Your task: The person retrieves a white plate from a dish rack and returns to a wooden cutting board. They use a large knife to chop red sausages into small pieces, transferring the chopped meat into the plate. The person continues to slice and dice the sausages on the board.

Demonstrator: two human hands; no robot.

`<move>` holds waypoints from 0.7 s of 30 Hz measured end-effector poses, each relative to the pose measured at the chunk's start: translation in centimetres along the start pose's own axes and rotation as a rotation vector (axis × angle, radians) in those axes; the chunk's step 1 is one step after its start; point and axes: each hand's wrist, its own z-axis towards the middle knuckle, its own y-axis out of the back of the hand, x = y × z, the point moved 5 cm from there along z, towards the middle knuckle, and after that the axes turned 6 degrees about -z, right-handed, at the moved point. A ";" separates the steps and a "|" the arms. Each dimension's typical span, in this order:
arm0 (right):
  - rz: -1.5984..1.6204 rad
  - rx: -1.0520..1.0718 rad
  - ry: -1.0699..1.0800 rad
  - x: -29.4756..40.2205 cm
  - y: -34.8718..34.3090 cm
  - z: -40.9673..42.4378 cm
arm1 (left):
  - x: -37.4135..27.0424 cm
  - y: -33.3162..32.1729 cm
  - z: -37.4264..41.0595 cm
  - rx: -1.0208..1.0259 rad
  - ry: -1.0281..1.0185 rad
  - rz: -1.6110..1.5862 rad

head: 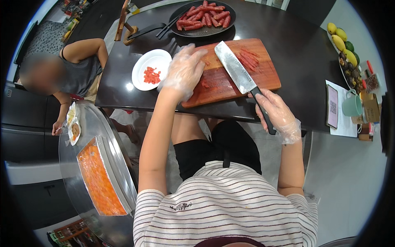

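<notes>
My right hand [274,108], in a clear plastic glove, grips the black handle of a broad-bladed kitchen knife [236,68]. Its blade lies slantwise over a wooden cutting board [216,92]. Thin red sausage strips [248,59] sit on the board to the right of the blade, and a few small red bits [205,83] lie left of it. Also gloved, my left hand [185,69] hovers with fingers apart between the board's left side and a white bowl [139,66]. Chopped red pieces [151,75] rest in that bowl. The left palm is hidden from view.
A black frying pan [203,32] heaped with red sausages stands behind the board, black chopsticks [168,26] across its rim. Phone [332,105], green mug [351,103] and fruit [342,40] are at right. A person [80,64] sits left, near a wrapped orange tray [100,182].
</notes>
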 end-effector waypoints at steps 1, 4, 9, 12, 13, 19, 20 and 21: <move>0.012 0.016 -0.001 -0.7 -0.1 0.1 | 0.8 -1.4 0.7 0.026 -0.034 0.046; -0.017 -0.069 0.072 -1.6 -0.3 0.3 | 0.5 -3.7 1.1 0.162 -0.090 -0.089; 0.079 -0.011 0.031 -2.7 0.0 1.2 | -0.3 -3.0 -1.4 0.193 0.226 -0.601; 0.111 0.055 0.004 -3.1 -1.1 1.2 | 0.5 -3.9 -3.3 -0.184 0.315 -1.224; 0.111 0.069 -0.007 -3.2 -1.4 1.1 | 0.3 -4.4 -3.6 -0.250 0.342 -1.376; 0.216 0.155 -0.001 -4.0 -4.2 1.3 | -3.6 -5.1 -3.3 -0.522 0.507 -1.676; 0.227 0.175 -0.008 -4.0 -4.8 1.2 | -4.1 -4.9 -3.3 -0.542 0.490 -1.653; 0.237 0.186 -0.020 -4.0 -5.3 1.1 | -4.3 -5.1 -3.2 -0.555 0.475 -1.638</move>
